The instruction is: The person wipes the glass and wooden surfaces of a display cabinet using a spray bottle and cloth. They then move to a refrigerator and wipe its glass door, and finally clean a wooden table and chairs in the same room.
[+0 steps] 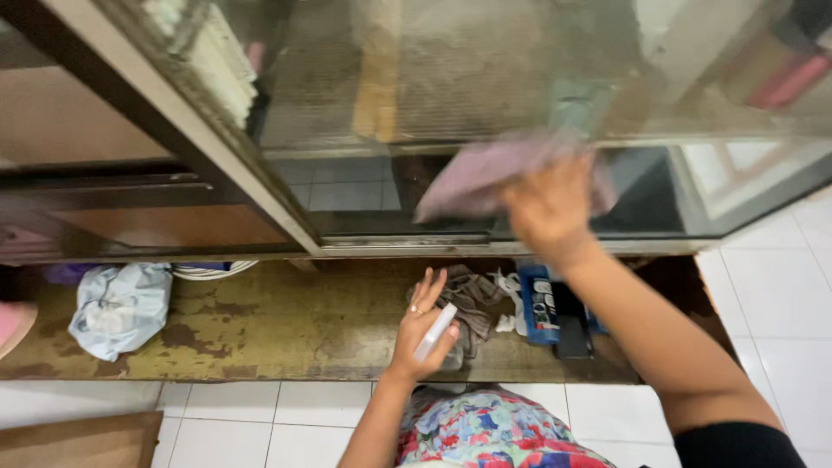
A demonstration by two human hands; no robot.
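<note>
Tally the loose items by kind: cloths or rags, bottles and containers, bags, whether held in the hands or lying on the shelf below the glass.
Cloths: 2, the pink cloth under the right hand and the grey rag
Containers: 2, the white spray bottle in the left hand and the blue container
Bags: 1, the pale plastic bag
Total: 5

The right hand (pixel 548 208) is raised, arm stretched up and forward, fingers bent, blurred. The left hand (pixel 423 328) sits lower, forearm reaching straight ahead, its grip closed with thumb and curled fingers, index and middle fingers lifted.
</note>
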